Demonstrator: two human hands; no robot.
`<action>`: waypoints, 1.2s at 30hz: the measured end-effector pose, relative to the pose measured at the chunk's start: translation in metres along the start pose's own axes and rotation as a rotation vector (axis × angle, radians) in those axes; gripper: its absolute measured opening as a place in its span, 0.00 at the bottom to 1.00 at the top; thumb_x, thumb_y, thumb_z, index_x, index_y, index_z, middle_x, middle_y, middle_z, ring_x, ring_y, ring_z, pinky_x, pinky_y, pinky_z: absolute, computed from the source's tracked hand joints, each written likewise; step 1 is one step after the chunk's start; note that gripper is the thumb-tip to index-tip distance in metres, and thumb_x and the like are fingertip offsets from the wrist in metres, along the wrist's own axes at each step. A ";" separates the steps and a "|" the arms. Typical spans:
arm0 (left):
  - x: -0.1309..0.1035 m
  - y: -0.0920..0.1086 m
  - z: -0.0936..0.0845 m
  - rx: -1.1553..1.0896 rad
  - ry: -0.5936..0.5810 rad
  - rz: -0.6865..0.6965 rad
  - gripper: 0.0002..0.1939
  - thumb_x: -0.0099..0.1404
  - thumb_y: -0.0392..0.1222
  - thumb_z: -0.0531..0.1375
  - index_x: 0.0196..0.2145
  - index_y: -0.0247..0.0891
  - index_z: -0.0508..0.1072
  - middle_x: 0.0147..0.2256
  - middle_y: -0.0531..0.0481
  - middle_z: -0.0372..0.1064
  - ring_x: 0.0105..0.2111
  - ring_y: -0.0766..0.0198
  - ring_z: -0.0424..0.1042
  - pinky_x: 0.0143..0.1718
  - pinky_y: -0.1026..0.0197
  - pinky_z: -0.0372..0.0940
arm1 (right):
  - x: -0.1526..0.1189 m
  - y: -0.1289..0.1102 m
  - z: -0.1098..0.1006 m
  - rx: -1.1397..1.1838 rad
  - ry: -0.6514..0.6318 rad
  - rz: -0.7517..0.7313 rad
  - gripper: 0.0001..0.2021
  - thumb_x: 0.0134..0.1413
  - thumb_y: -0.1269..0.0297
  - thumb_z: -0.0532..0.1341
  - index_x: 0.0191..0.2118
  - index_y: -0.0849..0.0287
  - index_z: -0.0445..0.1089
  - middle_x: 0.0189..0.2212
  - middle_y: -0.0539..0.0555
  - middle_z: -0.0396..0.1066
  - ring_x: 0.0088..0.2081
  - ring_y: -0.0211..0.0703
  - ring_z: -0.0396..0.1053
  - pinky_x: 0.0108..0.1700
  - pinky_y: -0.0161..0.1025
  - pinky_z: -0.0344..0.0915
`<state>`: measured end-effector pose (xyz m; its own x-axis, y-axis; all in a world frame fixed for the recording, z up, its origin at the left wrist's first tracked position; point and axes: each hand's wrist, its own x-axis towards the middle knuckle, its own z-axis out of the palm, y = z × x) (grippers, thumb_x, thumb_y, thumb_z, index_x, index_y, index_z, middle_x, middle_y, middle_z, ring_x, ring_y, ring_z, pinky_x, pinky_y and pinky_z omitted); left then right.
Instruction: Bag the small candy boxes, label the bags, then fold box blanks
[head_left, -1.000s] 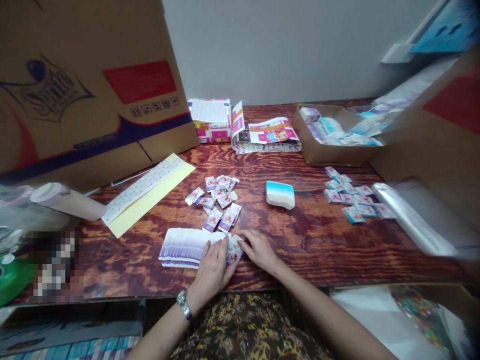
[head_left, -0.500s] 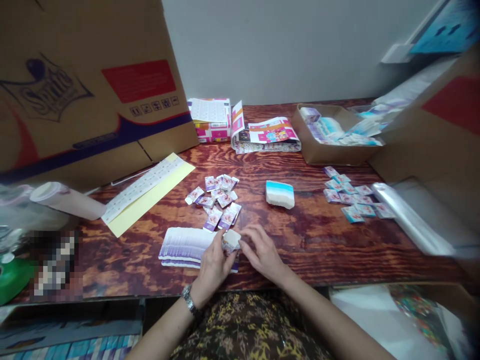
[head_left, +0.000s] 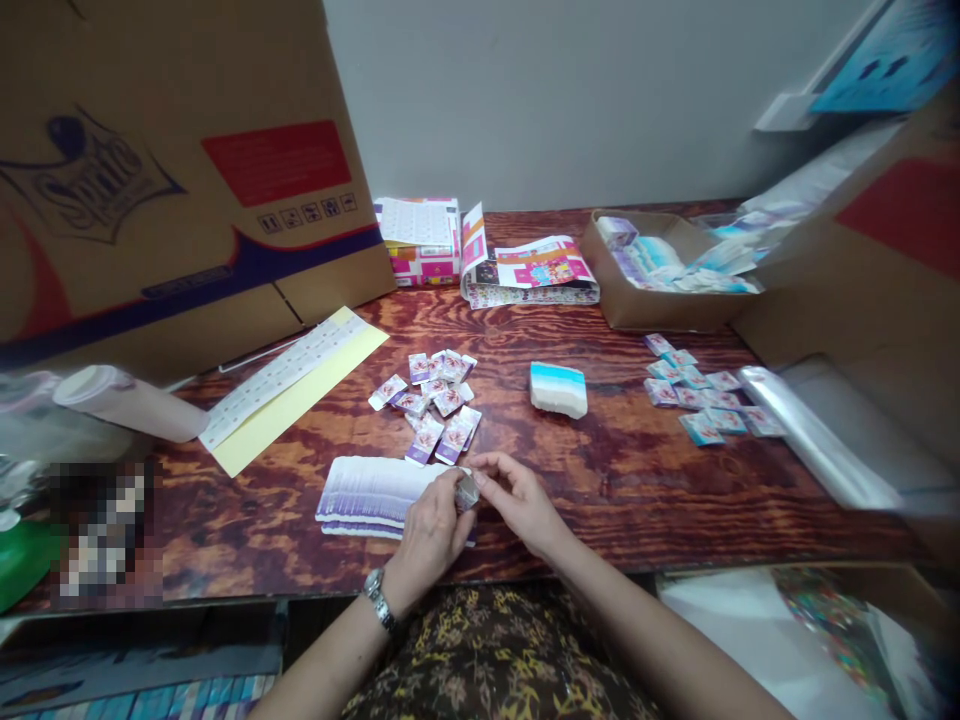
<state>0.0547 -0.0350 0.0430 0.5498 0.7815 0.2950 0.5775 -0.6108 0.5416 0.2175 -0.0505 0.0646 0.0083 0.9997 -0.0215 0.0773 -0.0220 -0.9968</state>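
Note:
Between my two hands is a small paper box [head_left: 467,491], its greyish end facing up. My left hand [head_left: 433,522] is closed around its left side. At its right edge, the fingertips of my right hand [head_left: 519,500] pinch the rim. Under and left of my left hand lies a fanned stack of flat white and purple cartons [head_left: 367,490]. Just beyond sits a loose pile of small purple and white boxes [head_left: 439,392]. A stack of blue and white flat cartons [head_left: 559,388] rests to the right of that pile.
A large cardboard box [head_left: 187,190] stands at the left, near a yellow-backed label sheet [head_left: 296,400]. At the back right is an open carton [head_left: 679,310] of small packs. More small boxes [head_left: 697,390] and a clear plastic roll [head_left: 817,440] lie at the right.
The small box has turned in my hands: its end looked white before and looks grey now. My right fingers have closed in on its rim, and my left hand has shifted slightly right.

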 end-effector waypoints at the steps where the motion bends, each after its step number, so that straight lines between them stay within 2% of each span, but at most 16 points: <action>1: -0.001 0.000 0.001 0.018 0.012 -0.001 0.28 0.61 0.36 0.53 0.57 0.33 0.49 0.46 0.38 0.65 0.44 0.56 0.68 0.43 0.54 0.67 | 0.002 -0.001 0.000 -0.026 -0.011 0.006 0.10 0.57 0.62 0.56 0.43 0.58 0.67 0.35 0.52 0.71 0.35 0.40 0.70 0.38 0.37 0.68; 3: -0.001 0.000 0.003 0.054 0.027 -0.005 0.32 0.61 0.36 0.53 0.60 0.31 0.44 0.47 0.35 0.64 0.46 0.55 0.68 0.44 0.53 0.66 | 0.003 -0.004 0.001 -0.162 0.009 -0.025 0.08 0.55 0.64 0.58 0.40 0.58 0.69 0.33 0.52 0.72 0.34 0.41 0.70 0.38 0.38 0.67; 6: -0.002 0.001 0.006 0.093 0.017 -0.009 0.35 0.62 0.34 0.52 0.62 0.30 0.38 0.50 0.33 0.61 0.49 0.53 0.66 0.46 0.51 0.66 | -0.003 -0.012 0.005 -0.407 0.072 -0.166 0.08 0.56 0.67 0.56 0.38 0.56 0.72 0.32 0.53 0.70 0.36 0.43 0.68 0.41 0.40 0.66; 9: -0.002 0.001 0.010 0.094 0.020 -0.009 0.35 0.62 0.31 0.49 0.62 0.30 0.36 0.52 0.32 0.60 0.50 0.53 0.64 0.47 0.51 0.65 | -0.012 -0.016 0.012 -0.494 0.038 -0.285 0.13 0.58 0.70 0.52 0.45 0.55 0.70 0.38 0.57 0.68 0.42 0.45 0.67 0.45 0.43 0.65; 12: 0.006 -0.003 0.007 0.092 0.040 0.005 0.34 0.62 0.32 0.49 0.62 0.29 0.37 0.52 0.31 0.59 0.50 0.53 0.64 0.48 0.50 0.64 | -0.013 -0.013 0.011 -0.476 -0.057 -0.294 0.17 0.59 0.69 0.51 0.53 0.54 0.64 0.46 0.58 0.66 0.48 0.46 0.64 0.51 0.45 0.62; 14: 0.022 -0.007 -0.003 0.116 0.072 0.015 0.33 0.64 0.35 0.50 0.62 0.29 0.38 0.52 0.31 0.60 0.51 0.52 0.63 0.48 0.49 0.64 | -0.007 -0.008 0.005 -0.393 -0.083 -0.251 0.20 0.61 0.66 0.50 0.58 0.53 0.58 0.50 0.57 0.65 0.51 0.45 0.63 0.52 0.45 0.62; 16: 0.044 -0.009 -0.018 0.155 0.159 0.018 0.35 0.64 0.40 0.53 0.62 0.29 0.39 0.54 0.30 0.57 0.54 0.49 0.60 0.50 0.48 0.62 | 0.003 0.000 -0.004 -0.356 -0.065 -0.211 0.23 0.61 0.64 0.51 0.61 0.52 0.51 0.52 0.56 0.64 0.52 0.44 0.63 0.52 0.45 0.62; 18: 0.065 -0.009 -0.034 0.188 0.281 0.042 0.39 0.63 0.45 0.55 0.62 0.28 0.38 0.59 0.29 0.47 0.59 0.45 0.50 0.54 0.43 0.56 | 0.013 0.011 -0.011 -0.449 -0.067 -0.218 0.28 0.58 0.61 0.55 0.62 0.53 0.48 0.52 0.57 0.64 0.52 0.47 0.62 0.52 0.47 0.61; 20: 0.073 -0.008 -0.043 0.191 0.316 0.063 0.40 0.63 0.47 0.55 0.63 0.30 0.37 0.62 0.31 0.40 0.62 0.44 0.43 0.57 0.41 0.51 | 0.017 0.025 -0.012 -0.636 -0.135 -0.248 0.34 0.51 0.58 0.62 0.62 0.55 0.50 0.52 0.59 0.63 0.53 0.52 0.61 0.53 0.51 0.58; 21: 0.071 -0.007 -0.043 0.180 0.289 0.075 0.38 0.63 0.46 0.55 0.63 0.31 0.38 0.62 0.32 0.41 0.62 0.46 0.44 0.58 0.42 0.51 | 0.017 0.031 -0.011 -0.731 -0.171 -0.261 0.37 0.47 0.57 0.64 0.62 0.56 0.50 0.53 0.61 0.63 0.53 0.54 0.60 0.54 0.53 0.57; 23: 0.055 -0.008 -0.034 0.142 0.172 0.099 0.34 0.65 0.42 0.52 0.63 0.33 0.40 0.59 0.34 0.49 0.59 0.50 0.51 0.56 0.46 0.55 | 0.014 0.043 -0.008 -0.877 -0.205 -0.274 0.39 0.44 0.56 0.66 0.61 0.58 0.51 0.53 0.63 0.62 0.54 0.57 0.58 0.55 0.56 0.53; 26: 0.019 -0.012 -0.013 0.118 -0.017 0.073 0.30 0.66 0.40 0.49 0.62 0.33 0.41 0.52 0.35 0.61 0.52 0.54 0.63 0.50 0.50 0.62 | 0.007 0.053 -0.005 -0.961 -0.200 -0.288 0.36 0.48 0.57 0.63 0.61 0.59 0.52 0.53 0.63 0.63 0.54 0.56 0.58 0.56 0.57 0.51; 28: 0.001 -0.014 -0.004 0.155 -0.093 0.034 0.30 0.66 0.41 0.50 0.62 0.32 0.42 0.50 0.36 0.63 0.49 0.53 0.65 0.49 0.49 0.62 | 0.005 0.053 -0.007 -0.940 -0.174 -0.284 0.30 0.52 0.60 0.61 0.60 0.60 0.54 0.49 0.63 0.66 0.50 0.54 0.61 0.54 0.54 0.54; 30: -0.006 -0.012 -0.001 0.202 -0.114 0.019 0.32 0.65 0.45 0.51 0.62 0.32 0.43 0.50 0.35 0.63 0.50 0.51 0.64 0.50 0.46 0.60 | 0.005 0.048 -0.010 -0.853 -0.128 -0.266 0.23 0.56 0.64 0.57 0.57 0.60 0.58 0.44 0.61 0.69 0.46 0.50 0.65 0.51 0.49 0.59; 33: -0.004 -0.004 0.000 0.247 -0.104 0.015 0.38 0.62 0.52 0.54 0.61 0.29 0.43 0.51 0.32 0.61 0.50 0.48 0.63 0.50 0.43 0.59 | 0.004 0.031 -0.013 -0.646 -0.061 -0.210 0.13 0.58 0.66 0.54 0.49 0.57 0.64 0.36 0.54 0.72 0.38 0.44 0.68 0.43 0.40 0.63; 36: 0.000 0.003 0.004 0.270 -0.090 -0.001 0.37 0.62 0.49 0.55 0.60 0.27 0.44 0.48 0.32 0.63 0.46 0.49 0.66 0.46 0.46 0.63 | 0.003 0.013 -0.012 -0.559 -0.031 -0.178 0.09 0.58 0.64 0.55 0.43 0.56 0.68 0.30 0.50 0.70 0.33 0.41 0.68 0.37 0.36 0.63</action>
<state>0.0589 -0.0376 0.0412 0.5935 0.7752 0.2165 0.7116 -0.6311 0.3089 0.2308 -0.0479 0.0527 -0.0817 0.9879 0.1317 0.5887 0.1544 -0.7934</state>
